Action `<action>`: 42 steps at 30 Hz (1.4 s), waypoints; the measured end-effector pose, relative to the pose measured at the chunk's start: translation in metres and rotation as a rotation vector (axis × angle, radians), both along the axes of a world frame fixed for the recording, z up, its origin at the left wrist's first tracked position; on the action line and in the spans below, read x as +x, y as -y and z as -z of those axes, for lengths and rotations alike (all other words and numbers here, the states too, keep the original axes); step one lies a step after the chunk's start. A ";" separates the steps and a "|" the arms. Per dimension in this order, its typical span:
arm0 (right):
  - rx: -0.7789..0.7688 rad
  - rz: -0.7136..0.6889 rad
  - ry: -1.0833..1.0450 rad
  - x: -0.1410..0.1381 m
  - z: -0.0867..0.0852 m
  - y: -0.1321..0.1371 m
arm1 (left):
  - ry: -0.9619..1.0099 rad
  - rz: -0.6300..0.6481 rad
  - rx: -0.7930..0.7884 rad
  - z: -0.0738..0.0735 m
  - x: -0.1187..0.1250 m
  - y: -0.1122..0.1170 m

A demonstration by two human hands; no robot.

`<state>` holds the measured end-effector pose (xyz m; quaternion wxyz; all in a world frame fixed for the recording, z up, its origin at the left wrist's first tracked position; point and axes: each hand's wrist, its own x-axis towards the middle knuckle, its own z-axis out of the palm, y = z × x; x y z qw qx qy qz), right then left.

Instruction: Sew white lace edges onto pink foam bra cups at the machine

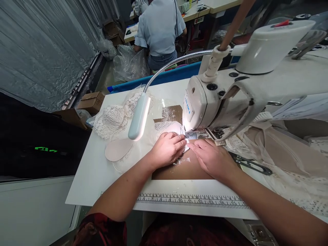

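Head view: left hand (167,149) and right hand (212,158) lay palm-down, fingers stretched flat and close together, gripping nothing, their tips nearly meeting under the head of the sewing machine (217,99). Small lace piece (185,149) sat between the 2 sets of fingertips, pressed down by them; glare from the lamp (139,117) washed out its detail. Both hands rested on a brown sheet (179,172) on the white table (89,174). Machine head closed off the far side just behind the fingers, and the lamp hung close by the left hand. Black snips (249,165) lay just beside the right wrist, with beige fabric (282,150) heaped further right. Lace cups (111,121) and a pink pad (119,150) sat left of the lamp, apart from the hands. Printed ruler strip (192,200) ran along the near table edge; bare table showed between it and the hands, and out to the left. A co-worker (160,27) sat well back, facing away.
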<state>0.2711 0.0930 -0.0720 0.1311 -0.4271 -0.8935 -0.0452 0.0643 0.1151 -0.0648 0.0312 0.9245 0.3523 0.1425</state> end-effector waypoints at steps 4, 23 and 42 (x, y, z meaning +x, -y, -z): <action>0.021 0.059 0.000 -0.002 0.000 -0.002 | -0.004 -0.013 0.005 -0.001 -0.002 -0.001; -0.052 -0.018 -0.092 0.002 -0.008 -0.003 | 0.055 0.115 -0.069 -0.008 -0.005 0.005; -0.060 0.049 -0.076 0.002 0.002 -0.003 | 0.010 -0.069 0.026 -0.003 -0.007 -0.001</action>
